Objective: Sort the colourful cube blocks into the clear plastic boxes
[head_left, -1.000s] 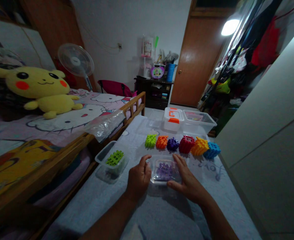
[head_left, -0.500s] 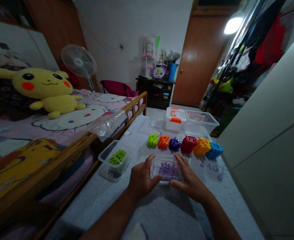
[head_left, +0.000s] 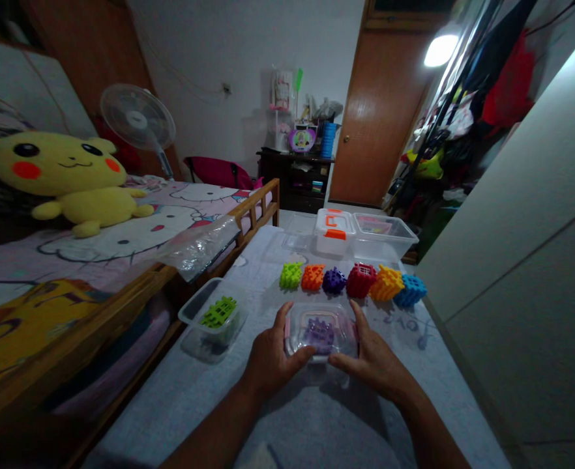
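Note:
A small clear lidded box (head_left: 321, 331) with purple plastic pieces inside sits on the grey table (head_left: 317, 423). My left hand (head_left: 272, 355) grips its left side, thumb near the front edge and a finger up along the side. My right hand (head_left: 373, 358) grips its right side the same way. Just beyond the box stands a row of coloured block cubes: green (head_left: 291, 275), orange (head_left: 313, 277), purple (head_left: 334, 281), red (head_left: 360, 280), yellow-orange (head_left: 387, 283) and blue (head_left: 409, 290).
An open clear tub (head_left: 211, 320) holding green pieces sits at the table's left edge. A white case with orange latches (head_left: 335, 232) and a larger clear bin (head_left: 384, 236) stand at the far end. A wooden bed frame (head_left: 180, 273) runs along the left; a pale wall (head_left: 522, 247) closes the right.
Both hands have closed in tighter on the clear box and it sits slightly raised and tilted between them. The view has shifted a little to the right.

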The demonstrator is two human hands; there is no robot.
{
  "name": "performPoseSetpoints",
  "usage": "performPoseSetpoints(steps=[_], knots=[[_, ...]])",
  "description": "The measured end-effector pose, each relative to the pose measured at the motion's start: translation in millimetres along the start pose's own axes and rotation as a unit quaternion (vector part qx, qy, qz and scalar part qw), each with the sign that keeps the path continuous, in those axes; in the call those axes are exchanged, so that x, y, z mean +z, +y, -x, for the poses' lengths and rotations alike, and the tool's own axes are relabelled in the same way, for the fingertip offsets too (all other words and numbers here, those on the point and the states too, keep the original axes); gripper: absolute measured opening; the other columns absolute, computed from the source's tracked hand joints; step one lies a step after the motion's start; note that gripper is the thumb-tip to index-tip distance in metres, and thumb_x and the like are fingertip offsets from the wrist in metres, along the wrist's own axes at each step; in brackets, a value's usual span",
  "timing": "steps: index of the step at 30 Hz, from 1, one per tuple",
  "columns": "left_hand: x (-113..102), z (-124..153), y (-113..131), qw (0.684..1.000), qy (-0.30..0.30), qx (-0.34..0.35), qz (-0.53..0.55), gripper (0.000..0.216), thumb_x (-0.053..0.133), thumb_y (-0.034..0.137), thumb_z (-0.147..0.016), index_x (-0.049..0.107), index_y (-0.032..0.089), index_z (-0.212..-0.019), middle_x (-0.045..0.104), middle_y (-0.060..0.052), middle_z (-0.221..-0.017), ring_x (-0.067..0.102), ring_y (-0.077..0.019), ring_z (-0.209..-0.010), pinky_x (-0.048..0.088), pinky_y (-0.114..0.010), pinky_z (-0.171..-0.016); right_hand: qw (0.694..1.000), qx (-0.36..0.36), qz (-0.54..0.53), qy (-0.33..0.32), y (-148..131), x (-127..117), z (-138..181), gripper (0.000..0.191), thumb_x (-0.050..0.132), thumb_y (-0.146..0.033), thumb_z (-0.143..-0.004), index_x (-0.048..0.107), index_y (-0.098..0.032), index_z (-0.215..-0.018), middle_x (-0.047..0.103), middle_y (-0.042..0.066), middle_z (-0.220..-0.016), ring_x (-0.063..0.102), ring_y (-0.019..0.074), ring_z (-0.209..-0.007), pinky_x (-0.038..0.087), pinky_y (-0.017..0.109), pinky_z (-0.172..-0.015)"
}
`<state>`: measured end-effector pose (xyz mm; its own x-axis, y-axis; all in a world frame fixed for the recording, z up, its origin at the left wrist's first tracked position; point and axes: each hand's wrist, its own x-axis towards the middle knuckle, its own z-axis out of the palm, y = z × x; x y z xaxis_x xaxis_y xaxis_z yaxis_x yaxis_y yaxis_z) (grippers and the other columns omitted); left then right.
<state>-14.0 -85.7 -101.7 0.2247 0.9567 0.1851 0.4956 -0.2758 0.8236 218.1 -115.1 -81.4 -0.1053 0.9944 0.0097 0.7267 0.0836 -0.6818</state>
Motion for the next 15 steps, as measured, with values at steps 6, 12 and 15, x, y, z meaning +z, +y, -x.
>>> performPoseSetpoints(steps=[6, 12, 15], knots=[[-0.4, -0.1, 5.0, 0.999, 0.006, -0.025, 0.044, 0.086, 0.073, 0.048, -0.068, 0.041, 0.019, -0.143, 0.069, -0.003, -0.08, 0.064, -0.0233, -0.067, 0.042, -0.028, -0.065, 0.995, -0.043, 0.079, 0.042, 1.6, 5.9, 2.0, 0.099, 0.07, -0.051, -0.076, 0.019, -0.017, -0.154, 0.042, 0.022, -0.149, 0.048, 0.0375, -0.132, 0.041, 0.056, -0.105], [1.2, -0.3, 7.5, 1.0, 0.0, -0.015, -0.012, 0.088, 0.07, 0.051, -0.071, 0.038, 0.014, -0.145, 0.066, -0.002, -0.073, 0.06, -0.0209, -0.059, 0.04, -0.027, -0.058, 0.989, -0.06, 0.129, 0.031, 3.6, 7.7, 3.1, 0.095, 0.066, -0.053, -0.079, 0.023, -0.012, -0.153, 0.042, 0.024, -0.149, 0.044, 0.0353, -0.135, 0.039, 0.054, -0.109], [1.0, -0.7, 9.5, 0.999, -0.005, -0.011, -0.042, 0.09, 0.067, 0.053, -0.072, 0.036, 0.011, -0.145, 0.063, -0.001, -0.069, 0.058, -0.0204, -0.055, 0.038, -0.027, -0.054, 0.985, -0.07, 0.153, 0.026, -0.8, 6.9, 4.6, 0.093, 0.063, -0.051, -0.082, 0.021, -0.008, -0.153, 0.041, 0.027, -0.148, 0.044, 0.036, -0.135, 0.04, 0.054, -0.108]])
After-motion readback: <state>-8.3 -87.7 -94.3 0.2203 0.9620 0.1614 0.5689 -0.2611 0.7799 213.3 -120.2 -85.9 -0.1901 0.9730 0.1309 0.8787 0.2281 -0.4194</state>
